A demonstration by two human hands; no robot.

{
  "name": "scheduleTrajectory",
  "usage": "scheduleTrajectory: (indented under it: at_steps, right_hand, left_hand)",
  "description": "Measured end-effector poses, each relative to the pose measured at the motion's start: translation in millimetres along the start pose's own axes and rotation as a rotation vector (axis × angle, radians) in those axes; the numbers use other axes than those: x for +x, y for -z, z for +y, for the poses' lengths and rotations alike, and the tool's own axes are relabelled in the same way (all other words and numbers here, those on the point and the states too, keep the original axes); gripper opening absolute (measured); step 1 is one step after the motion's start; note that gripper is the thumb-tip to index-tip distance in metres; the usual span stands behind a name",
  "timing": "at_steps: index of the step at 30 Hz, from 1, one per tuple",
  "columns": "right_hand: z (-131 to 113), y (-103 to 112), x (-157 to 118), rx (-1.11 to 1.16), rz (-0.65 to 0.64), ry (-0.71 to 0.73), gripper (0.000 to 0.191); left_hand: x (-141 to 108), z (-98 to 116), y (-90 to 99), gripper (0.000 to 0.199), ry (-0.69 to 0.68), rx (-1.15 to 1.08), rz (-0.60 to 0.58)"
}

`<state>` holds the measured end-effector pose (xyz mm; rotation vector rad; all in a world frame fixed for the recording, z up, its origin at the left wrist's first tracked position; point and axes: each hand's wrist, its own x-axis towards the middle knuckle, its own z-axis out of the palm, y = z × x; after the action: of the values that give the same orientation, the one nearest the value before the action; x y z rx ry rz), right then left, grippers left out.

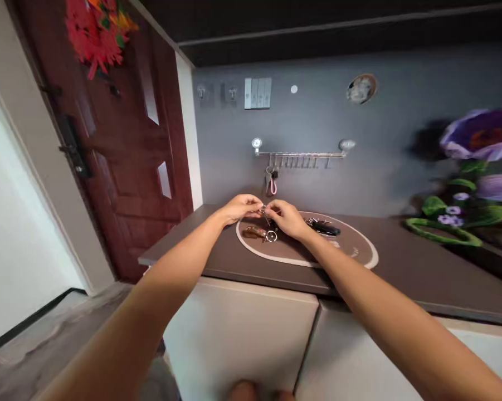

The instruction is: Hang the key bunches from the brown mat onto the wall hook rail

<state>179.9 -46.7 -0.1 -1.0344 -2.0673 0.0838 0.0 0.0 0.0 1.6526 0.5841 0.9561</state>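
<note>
Head: left hand point(244, 208), right hand point(289, 219) pinched on keys point(266, 215).
Rack point(301, 154): one bunch point(272, 182) hung.
Mat point(292, 250): ring point(271, 240), fob point(326, 228) lying.

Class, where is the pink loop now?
In the head view, the pink loop hangs below the hook rail, near its left end, above the right hand.

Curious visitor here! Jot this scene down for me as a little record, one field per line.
Left hand: fingertips on a small metal item, too small to identify
Right hand: pinching at the same item
Under the hands: oval mat on a dark countertop
On the mat: brown keychain with metal ring; black fob
Wall: hook rail, pink loop hanging toward its left end
Picture left: dark red door
Picture right: purple flower
</note>
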Motion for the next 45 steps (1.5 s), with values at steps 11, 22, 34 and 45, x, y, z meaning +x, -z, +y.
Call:
scheduleTrajectory:
  at_steps: [11, 22, 34, 45]
  right_hand:
    - [8, 3, 1, 0.119, 0.076, -0.039, 0.019]
    - [26, 8, 5, 0.306, 0.259, -0.186, 0.022]
    - [13, 41, 67, 0.797, 0.432, -0.483, 0.009]
    - [22, 38, 113, 0.876, 0.608, -0.624, 0.013]
  left_hand:
    - [5, -4, -5.0, 0.036, -0.020, 0.045, 0.028]
    - [5, -9, -12.5, 0.033, -0.036, 0.256, 0.105]
    - [9, -17, -13.0, 0.023, -0.064, 0.414, 0.187]
    - [5, -10, -17.6, 0.021, -0.097, 0.432, 0.200]
